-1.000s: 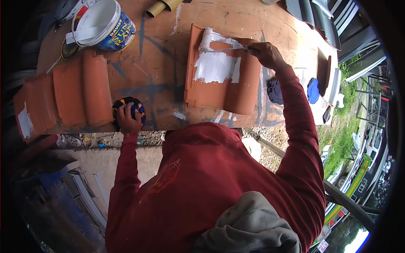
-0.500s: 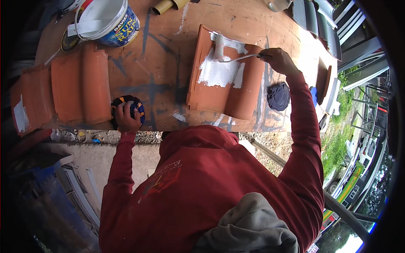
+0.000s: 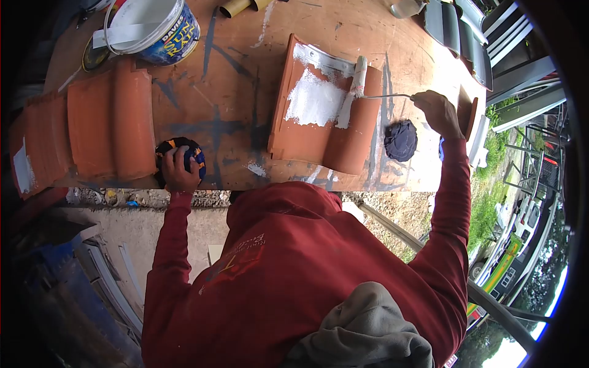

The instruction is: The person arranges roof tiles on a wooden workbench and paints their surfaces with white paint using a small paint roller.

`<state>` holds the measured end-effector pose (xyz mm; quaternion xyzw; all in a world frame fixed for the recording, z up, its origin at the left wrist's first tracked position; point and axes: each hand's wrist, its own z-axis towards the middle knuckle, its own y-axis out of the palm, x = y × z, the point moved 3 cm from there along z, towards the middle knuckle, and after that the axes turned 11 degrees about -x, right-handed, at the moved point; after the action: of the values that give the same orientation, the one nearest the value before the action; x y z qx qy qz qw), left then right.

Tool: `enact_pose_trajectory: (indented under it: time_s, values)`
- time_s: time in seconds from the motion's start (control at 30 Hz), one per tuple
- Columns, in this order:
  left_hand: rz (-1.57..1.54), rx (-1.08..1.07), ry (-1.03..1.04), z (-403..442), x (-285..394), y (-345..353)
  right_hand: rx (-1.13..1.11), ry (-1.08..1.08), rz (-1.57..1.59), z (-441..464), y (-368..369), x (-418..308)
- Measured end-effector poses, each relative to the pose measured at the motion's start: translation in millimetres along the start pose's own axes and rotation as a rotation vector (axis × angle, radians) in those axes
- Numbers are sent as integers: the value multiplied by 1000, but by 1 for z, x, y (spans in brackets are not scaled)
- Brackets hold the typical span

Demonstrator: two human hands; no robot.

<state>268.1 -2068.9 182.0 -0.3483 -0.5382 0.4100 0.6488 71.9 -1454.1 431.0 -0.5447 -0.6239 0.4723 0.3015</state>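
Observation:
In my right hand (image 3: 438, 111) is a small paint roller, held by its handle end with the fingers closed. Its wire runs left to the white-coated sleeve (image 3: 360, 75), which lies on the raised curve of an orange roof tile (image 3: 307, 141). White paint (image 3: 316, 98) covers the tile's upper middle in a ragged patch. My left hand (image 3: 181, 172) is closed over a bunched dark cloth (image 3: 199, 161) with orange marks, at the table's near edge. Part of that cloth is hidden beneath the fingers.
Overlapping orange tiles (image 3: 110, 122) lie on the left of the wooden table (image 3: 239, 92). A paint bucket (image 3: 175, 40) stands behind them. A dark crumpled cloth (image 3: 401, 140) sits right of the painted tile. Grey tiles (image 3: 443, 27) are at the far right.
My right hand has moved right and slightly down with the roller. The sleeve has passed from the tile's left part onto its right curve. My left hand stays on the cloth.

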Motion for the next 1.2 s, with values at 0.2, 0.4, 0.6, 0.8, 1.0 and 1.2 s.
enact_pose_trajectory:
  time_s: [0.2, 0.4, 0.6, 0.8, 1.0, 1.2]
  values:
    - [10, 17, 26, 1, 1, 0, -16, -2, 2, 61, 25, -29]
    - [27, 32, 19, 0, 2, -1, -10, -282, 305, 118, 37, -77]
    - [7, 15, -7, -3, 2, -1, -34, -195, 212, 81, 43, -56]
    - [-14, 23, 9, 0, 0, 0, 49, 173, 457, -26, 66, -69]
    - [-7, -24, 24, -3, -3, 4, 18, 57, 220, -104, 54, -86]
    - [7, -17, 22, 0, 0, 4, 66, -11, 123, -97, 104, -114]
